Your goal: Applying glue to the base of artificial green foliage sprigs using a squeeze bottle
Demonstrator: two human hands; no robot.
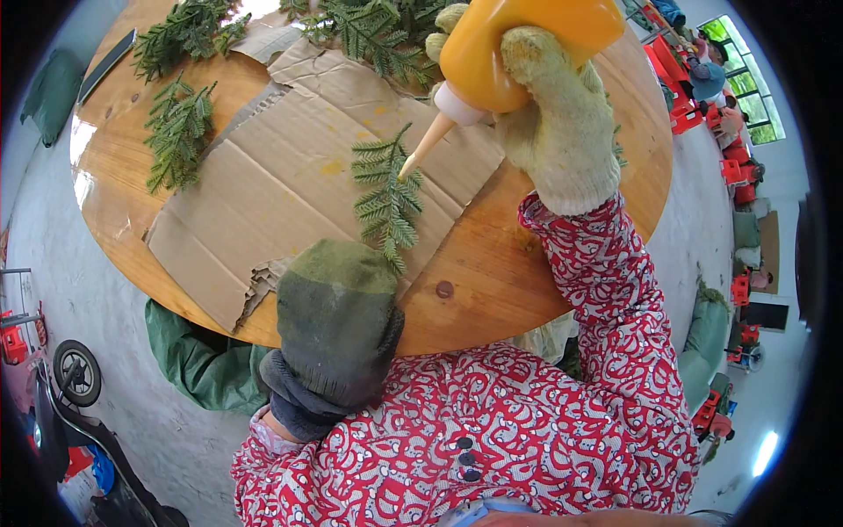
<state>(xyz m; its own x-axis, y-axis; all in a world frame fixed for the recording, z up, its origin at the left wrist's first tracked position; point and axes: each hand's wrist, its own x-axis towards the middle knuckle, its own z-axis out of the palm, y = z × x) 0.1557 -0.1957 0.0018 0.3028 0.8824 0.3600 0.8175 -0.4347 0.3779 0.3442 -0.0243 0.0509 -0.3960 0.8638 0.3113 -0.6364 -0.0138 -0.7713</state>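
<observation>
My right hand [558,123], in a pale knit glove, grips an orange squeeze bottle [509,44] tilted downward. Its cream nozzle tip touches the upper part of a green artificial fir sprig [386,198]. My left hand [338,321], in a dark green and grey glove, holds the sprig's lower end from below; the stem is hidden under the glove. The sprig lies over a flattened piece of cardboard [281,184] on a round wooden table [492,281]. Yellowish smears mark the cardboard near the sprig.
More fir sprigs lie at the left [180,132] and along the table's far side [373,31]. A dark flat strip [107,66] rests near the left rim. A green sack [202,360] sits under the table. Red crates [680,79] and seated people are at the right.
</observation>
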